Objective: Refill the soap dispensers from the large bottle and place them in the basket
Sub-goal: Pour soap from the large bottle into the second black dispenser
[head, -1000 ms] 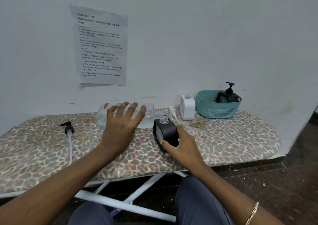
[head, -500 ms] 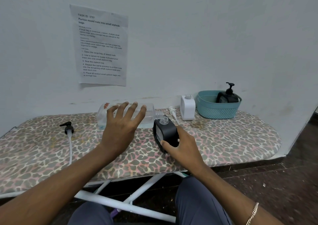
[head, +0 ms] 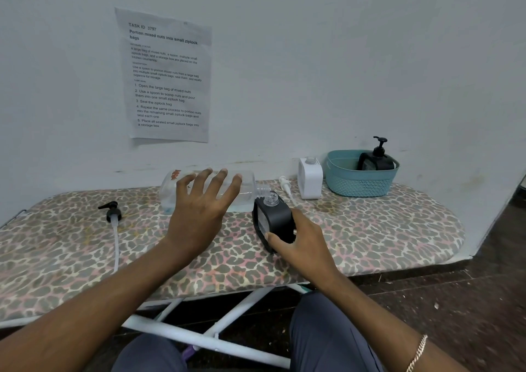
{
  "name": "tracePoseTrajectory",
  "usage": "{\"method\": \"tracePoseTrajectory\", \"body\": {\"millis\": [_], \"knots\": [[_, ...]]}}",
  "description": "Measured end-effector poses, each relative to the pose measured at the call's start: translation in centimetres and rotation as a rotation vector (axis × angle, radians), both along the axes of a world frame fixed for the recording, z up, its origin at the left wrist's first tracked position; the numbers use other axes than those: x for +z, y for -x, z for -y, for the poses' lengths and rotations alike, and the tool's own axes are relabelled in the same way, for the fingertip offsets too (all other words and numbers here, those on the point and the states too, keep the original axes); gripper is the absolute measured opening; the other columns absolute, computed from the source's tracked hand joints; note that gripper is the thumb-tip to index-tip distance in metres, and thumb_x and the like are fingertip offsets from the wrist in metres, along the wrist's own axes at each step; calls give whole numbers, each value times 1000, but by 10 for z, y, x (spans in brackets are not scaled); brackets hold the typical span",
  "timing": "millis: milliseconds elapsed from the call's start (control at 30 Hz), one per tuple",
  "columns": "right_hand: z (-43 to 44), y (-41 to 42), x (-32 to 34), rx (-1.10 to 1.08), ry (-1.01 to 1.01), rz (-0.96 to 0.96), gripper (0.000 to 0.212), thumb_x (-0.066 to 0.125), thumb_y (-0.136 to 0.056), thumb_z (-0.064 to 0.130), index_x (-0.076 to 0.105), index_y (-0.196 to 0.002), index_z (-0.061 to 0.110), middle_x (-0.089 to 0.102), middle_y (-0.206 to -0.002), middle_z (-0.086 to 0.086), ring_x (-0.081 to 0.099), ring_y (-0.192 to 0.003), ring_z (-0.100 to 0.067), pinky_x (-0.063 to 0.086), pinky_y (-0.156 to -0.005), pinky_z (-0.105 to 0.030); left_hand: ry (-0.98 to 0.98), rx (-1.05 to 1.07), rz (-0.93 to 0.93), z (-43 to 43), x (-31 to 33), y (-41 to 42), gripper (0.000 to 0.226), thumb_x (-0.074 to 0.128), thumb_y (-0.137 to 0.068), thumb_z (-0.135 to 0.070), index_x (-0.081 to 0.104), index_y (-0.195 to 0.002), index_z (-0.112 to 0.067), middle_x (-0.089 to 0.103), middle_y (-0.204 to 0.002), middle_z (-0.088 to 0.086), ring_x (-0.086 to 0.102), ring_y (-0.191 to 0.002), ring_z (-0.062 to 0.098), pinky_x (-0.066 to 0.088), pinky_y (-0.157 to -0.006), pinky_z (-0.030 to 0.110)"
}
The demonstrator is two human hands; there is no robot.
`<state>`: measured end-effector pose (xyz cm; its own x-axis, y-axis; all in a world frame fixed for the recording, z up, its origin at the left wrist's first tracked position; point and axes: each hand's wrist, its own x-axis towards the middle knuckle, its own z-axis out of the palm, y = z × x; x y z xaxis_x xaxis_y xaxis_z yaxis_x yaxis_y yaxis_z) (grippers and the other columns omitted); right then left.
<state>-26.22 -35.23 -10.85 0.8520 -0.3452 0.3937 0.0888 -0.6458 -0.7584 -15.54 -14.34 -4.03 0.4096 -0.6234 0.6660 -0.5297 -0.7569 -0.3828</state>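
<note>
Holding the bottle (head: 248, 191) sideways, left grip (head: 199, 215) around it, neck at black dispenser (head: 274, 219) clasped by right grip (head: 307, 240).

You hold the bottle (head: 168, 195) tipped at the black dispenser (head: 274, 218).
Your left hand (head: 199, 212) spreads over the sideways bottle, its neck at the open mouth of the black dispenser your right hand (head: 304, 240) grips on the board (head: 384, 229). A black pump (head: 112, 213) lies left. To the right are a white pump (head: 284, 185), a white dispenser (head: 310, 178) and a basket (head: 361, 185) holding a second black dispenser (head: 375, 162).
</note>
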Motion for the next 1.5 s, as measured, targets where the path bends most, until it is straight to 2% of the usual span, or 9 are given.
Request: {"method": "tracePoseTrajectory", "body": {"millis": [233, 367, 567, 1067, 1267, 1500], "knots": [[0, 1, 0, 2, -12, 5, 35, 73, -80, 49, 58, -109, 37, 66, -98, 19, 61, -89, 2, 48, -72, -23, -1, 1, -4, 0, 0, 0, 75, 70, -73, 14, 63, -143, -11, 65, -140, 21, 63, -126, 45, 42, -98, 59], [0, 1, 0, 3, -14, 7, 35, 73, -80, 48, 59, -110, 34, 66, -99, 17, 62, -89, -1, 52, -75, -28, -6, 4, -3, 0, 1, 0, 75, 70, -74, 14, 63, -144, -11, 65, -140, 20, 62, -126, 45, 42, -98, 58], [-1, 2, 2, 9, -18, 6, 35, 72, -79, 50, 57, -108, 37, 65, -98, 18, 60, -89, 1, 44, -70, -21, -10, 3, -6, 0, 1, 1, 76, 70, -73, 13, 62, -144, -11, 65, -140, 21, 62, -126, 45, 41, -98, 58], [-1, 2, 1, 3, -13, -3, 35, 73, -81, 47, 59, -109, 32, 66, -99, 16, 61, -89, -1, 50, -73, -26, -3, -1, -18, 0, 0, -1, 78, 71, -70, 14, 63, -143, -12, 65, -140, 20, 62, -126, 44, 40, -98, 58], [-1, 2, 2, 11, -15, -5, 36, 72, -80, 49, 58, -109, 33, 65, -98, 18, 60, -88, 1, 42, -67, -19, 8, -11, -9, 0, 0, -1, 76, 70, -71, 15, 65, -142, -12, 66, -138, 20, 64, -125, 44, 41, -99, 58], [-1, 3, 3, 11, -19, -1, 37, 72, -80, 49, 58, -110, 32, 65, -99, 17, 61, -88, 0, 44, -69, -21, 1, -10, -12, 0, 0, -1, 76, 71, -72, 14, 64, -143, -12, 66, -139, 21, 63, -126, 45, 42, -98, 58]]}}
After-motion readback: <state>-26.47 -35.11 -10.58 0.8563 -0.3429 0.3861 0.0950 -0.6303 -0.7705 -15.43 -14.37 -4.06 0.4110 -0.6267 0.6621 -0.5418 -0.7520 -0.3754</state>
